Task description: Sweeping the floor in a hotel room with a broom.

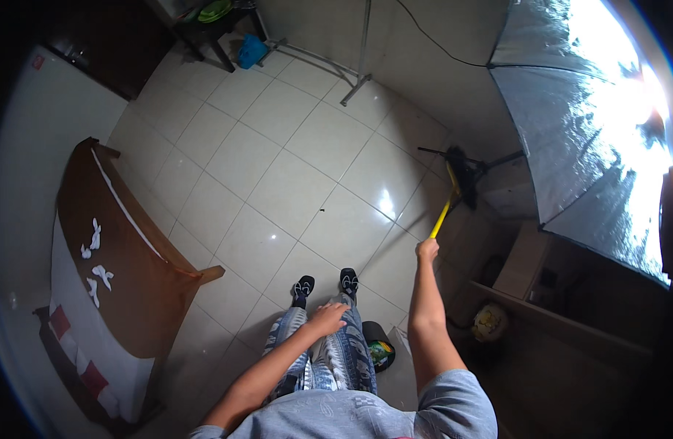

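Note:
My right hand [427, 249] is closed around the yellow handle of a broom [440, 217], out to the right of my body. The broom's dark bristle head [462, 178] is at the far end, among the dark legs of a stand in shadow. Nothing shows in my left hand [330, 318], which lies over my patterned trousers with its fingers spread a little. A small dark bit [322, 210] lies on the tiled floor [292, 181] ahead of my feet.
At the left stands a bed [127, 263] with a brown cover and a protruding wooden leg. A reflective umbrella [572, 120] spreads at the right. A metal rack base [355, 90], a blue bag [252, 51] and a dark table [215, 35] are ahead. Beside my legs is a black bin [376, 332].

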The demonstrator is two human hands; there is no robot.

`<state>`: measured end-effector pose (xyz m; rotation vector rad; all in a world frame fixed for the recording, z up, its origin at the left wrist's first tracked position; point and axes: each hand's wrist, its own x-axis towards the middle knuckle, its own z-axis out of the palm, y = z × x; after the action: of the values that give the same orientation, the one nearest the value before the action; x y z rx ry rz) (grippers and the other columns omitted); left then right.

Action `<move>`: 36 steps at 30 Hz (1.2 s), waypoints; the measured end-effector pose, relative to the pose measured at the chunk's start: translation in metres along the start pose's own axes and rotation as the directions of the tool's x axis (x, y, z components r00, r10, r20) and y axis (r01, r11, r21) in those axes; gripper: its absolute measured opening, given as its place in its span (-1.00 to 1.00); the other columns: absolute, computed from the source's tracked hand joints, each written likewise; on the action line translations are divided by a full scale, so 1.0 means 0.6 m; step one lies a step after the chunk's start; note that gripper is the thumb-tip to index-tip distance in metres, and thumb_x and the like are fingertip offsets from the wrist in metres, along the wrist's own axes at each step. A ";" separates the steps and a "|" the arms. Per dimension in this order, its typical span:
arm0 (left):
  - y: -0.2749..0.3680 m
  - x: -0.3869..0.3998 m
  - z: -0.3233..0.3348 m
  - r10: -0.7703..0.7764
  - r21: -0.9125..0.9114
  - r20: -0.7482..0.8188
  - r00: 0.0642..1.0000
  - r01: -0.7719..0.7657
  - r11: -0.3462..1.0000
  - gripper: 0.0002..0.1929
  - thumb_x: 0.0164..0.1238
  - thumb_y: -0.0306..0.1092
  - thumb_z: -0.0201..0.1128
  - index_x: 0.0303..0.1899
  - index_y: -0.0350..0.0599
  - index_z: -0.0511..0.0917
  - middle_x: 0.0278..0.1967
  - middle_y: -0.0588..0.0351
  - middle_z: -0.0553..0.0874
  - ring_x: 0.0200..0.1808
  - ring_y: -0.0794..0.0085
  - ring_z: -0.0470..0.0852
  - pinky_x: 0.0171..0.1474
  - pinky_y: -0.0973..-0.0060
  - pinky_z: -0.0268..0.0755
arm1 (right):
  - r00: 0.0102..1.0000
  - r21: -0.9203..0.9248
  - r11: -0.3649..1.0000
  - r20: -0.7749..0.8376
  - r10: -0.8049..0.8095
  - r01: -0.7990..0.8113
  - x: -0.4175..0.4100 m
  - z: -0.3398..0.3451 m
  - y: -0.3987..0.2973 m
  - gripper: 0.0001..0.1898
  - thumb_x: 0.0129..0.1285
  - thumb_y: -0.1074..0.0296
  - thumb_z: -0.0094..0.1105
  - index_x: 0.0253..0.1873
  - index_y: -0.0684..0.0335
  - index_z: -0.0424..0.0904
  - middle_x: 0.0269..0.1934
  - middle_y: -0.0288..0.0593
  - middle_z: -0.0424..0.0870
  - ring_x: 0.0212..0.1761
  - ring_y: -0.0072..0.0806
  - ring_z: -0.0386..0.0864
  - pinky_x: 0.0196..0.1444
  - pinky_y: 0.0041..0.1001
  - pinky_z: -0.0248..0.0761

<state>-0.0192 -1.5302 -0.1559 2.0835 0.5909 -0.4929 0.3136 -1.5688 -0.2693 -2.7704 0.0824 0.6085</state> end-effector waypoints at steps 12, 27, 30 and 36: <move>0.034 0.039 0.003 0.173 0.007 0.071 0.982 -0.174 0.985 -0.53 -0.02 -0.33 0.24 0.00 -0.09 0.35 0.02 0.05 0.40 0.07 0.17 0.35 0.08 0.30 0.23 | 0.955 -0.267 0.921 0.163 -0.246 0.283 -0.188 0.020 0.179 -0.85 0.06 0.43 -0.02 -0.30 0.39 0.39 -0.34 0.15 0.53 -0.24 0.00 0.51 -0.22 -0.20 0.41; 0.040 -0.054 0.033 0.382 0.294 0.180 0.906 -0.420 0.859 -0.29 -0.10 -0.44 0.19 0.19 0.04 0.11 0.25 -0.05 0.08 0.24 0.02 0.09 0.10 -0.05 0.09 | 0.755 0.414 0.904 0.626 -0.194 -0.110 -0.583 -0.171 0.158 -0.89 -0.02 0.51 0.18 -0.36 0.36 0.50 -0.68 -0.32 0.41 -0.72 -0.67 0.32 -0.70 -0.60 0.14; 0.076 -0.076 0.048 0.523 0.409 0.350 0.777 -0.629 0.661 -0.31 -0.07 -0.29 0.23 0.19 0.18 0.12 0.27 0.00 0.02 0.29 0.00 -0.05 0.09 -0.29 -0.11 | 0.775 0.552 0.817 0.586 -0.239 -0.165 -0.647 -0.230 0.201 -0.86 -0.01 0.50 0.18 -0.30 0.34 0.51 -0.64 -0.34 0.44 -0.71 -0.67 0.32 -0.70 -0.64 0.14; 0.112 -0.119 0.121 0.828 0.105 0.384 0.409 -0.910 0.401 -0.50 0.01 -0.06 0.15 0.04 0.14 0.27 0.02 0.10 0.36 0.22 0.14 0.16 0.09 -0.28 -0.10 | 0.949 -0.015 0.996 0.305 -0.079 0.088 -0.791 -0.286 0.228 -0.79 0.04 0.37 0.12 -0.25 0.35 0.43 -0.45 -0.02 0.57 -0.43 -0.23 0.56 -0.42 -0.33 0.39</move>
<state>-0.0470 -1.6403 -0.1113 2.1962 -0.8592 -0.2079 -0.0651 -1.7553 0.0389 -2.6545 -0.1111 1.0106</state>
